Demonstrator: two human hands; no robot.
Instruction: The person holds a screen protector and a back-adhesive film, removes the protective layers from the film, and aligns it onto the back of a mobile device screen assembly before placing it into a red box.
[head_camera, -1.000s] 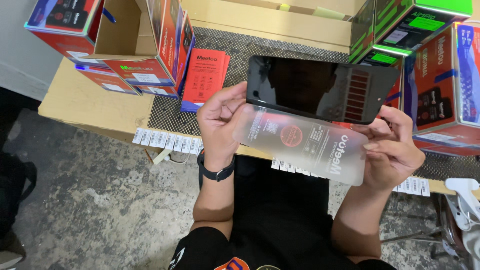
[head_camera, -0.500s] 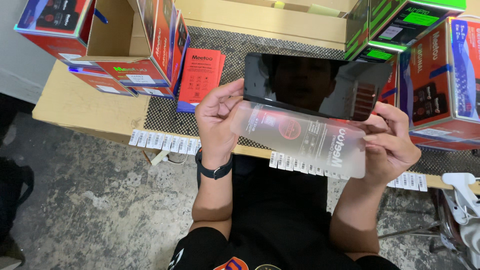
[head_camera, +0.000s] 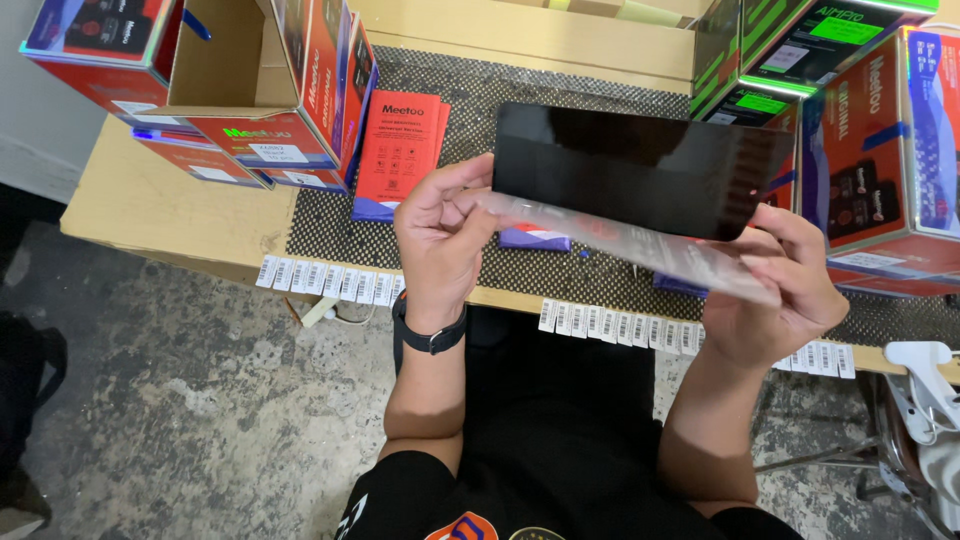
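Grasping a black tablet (head_camera: 640, 165) and clear sleeve (head_camera: 640, 245), both hands work between stacked boxes (head_camera: 290, 100).

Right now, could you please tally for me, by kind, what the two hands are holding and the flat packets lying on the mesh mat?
Black tablets: 1, held by the left hand and right hand
Clear plastic sleeves: 1, under the tablet
Red flat packets: 1, on the mat
Mesh mats: 1
Total: 4
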